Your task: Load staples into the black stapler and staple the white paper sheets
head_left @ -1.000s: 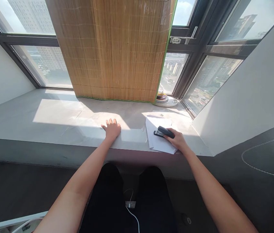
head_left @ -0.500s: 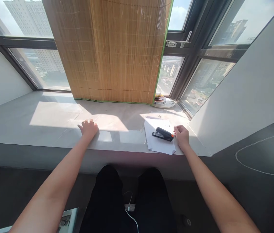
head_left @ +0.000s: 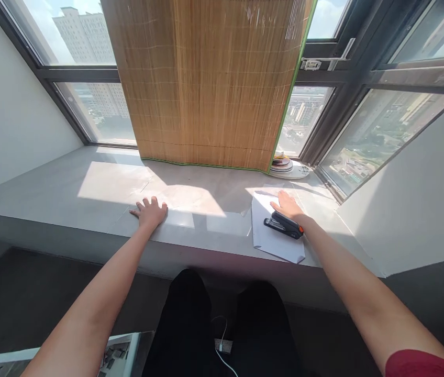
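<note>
A black stapler with an orange end lies on a stack of white paper at the right of a grey window ledge. My right hand rests flat and open on the far part of the paper, just beyond the stapler. My left hand lies flat on the ledge to the left, fingers spread, holding nothing.
A bamboo blind hangs over the middle window. A small stack of plates sits in the back right corner of the ledge. A white wall closes the right side. A cable lies on the floor between my legs.
My right hand let go of the stapler, drew aside, then moved forward onto the paper beyond it. My left hand slid left along the ledge. The view shifted left.
</note>
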The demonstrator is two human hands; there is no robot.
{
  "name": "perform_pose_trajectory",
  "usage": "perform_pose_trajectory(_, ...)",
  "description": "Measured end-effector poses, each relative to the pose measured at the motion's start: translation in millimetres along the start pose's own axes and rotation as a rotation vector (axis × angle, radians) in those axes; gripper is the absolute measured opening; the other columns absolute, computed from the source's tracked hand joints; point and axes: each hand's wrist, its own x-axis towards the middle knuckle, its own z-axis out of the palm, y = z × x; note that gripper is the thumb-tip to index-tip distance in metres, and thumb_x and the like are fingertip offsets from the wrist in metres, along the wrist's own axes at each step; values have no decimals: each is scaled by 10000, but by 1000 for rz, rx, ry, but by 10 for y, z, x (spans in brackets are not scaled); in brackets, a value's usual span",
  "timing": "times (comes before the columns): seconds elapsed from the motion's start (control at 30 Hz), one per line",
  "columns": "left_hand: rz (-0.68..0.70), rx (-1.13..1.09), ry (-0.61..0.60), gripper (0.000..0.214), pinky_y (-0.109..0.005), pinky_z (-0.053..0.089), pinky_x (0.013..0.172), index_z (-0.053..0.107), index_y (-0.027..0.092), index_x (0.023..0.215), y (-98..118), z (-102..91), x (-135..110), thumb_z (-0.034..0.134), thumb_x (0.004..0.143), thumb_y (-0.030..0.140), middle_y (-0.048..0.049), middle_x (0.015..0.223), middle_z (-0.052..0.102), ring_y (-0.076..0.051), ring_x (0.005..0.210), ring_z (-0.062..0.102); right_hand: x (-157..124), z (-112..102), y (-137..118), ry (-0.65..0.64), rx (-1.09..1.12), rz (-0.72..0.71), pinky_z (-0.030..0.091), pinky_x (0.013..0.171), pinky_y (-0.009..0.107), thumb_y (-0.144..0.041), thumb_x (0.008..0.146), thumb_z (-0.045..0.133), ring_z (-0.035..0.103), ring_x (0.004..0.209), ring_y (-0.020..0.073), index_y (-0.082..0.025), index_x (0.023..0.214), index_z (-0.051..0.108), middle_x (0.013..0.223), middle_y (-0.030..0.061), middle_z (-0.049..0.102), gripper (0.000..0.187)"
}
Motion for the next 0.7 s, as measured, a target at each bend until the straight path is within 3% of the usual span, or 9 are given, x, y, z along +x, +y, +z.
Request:
perform_pose_trajectory(0.17,3,-21,8,691,-853,214,1200,522,156,1584,-18,35,3,349,1052,563,-271,1703,394,-577,1577,267,75,193,-501,-46,-101,-33,322,1300,617,-494,1051,464,334,1649,380,-101,1582,530,1739,260,377,664)
perform_pose_trajectory(0.37,5,-25,-27,702,-859,182,1210,496,138,1612,26,-46,-61,317,1057,531,-272,1727,358,-582,1595,237,282,480,-1711,-148,-163,-118,196,1350,616,-494,1109,303,191,1699,364,-76,1690,340,1808,234,221,717)
perform_pose_trajectory(0.5,18,-28,-36,714,-855,196,1208,466,133,1632,21,-61,-81,287,1063,525,-270,1735,333,-593,1597,218,395,679,-2529,-178,-91,-185,152,1358,605,-514,1105,288,165,1704,361,-95,1694,346,1818,219,198,725)
perform_pose_trajectory(0.6,14,-27,-37,697,-856,196,1207,467,144,1631,17,-39,-74,277,1068,508,-263,1735,330,-593,1596,215,454,814,-3021,-168,-18,-223,135,1361,583,-518,1094,307,174,1700,338,-131,1676,386,1810,202,246,703)
perform_pose_trajectory(0.7,6,-23,-35,672,-847,204,1212,465,159,1634,18,-29,-68,278,1072,476,-252,1737,334,-579,1602,214,509,930,-3378,-207,23,-246,100,1364,577,-512,1100,290,150,1702,314,-109,1707,314,1819,200,215,730)
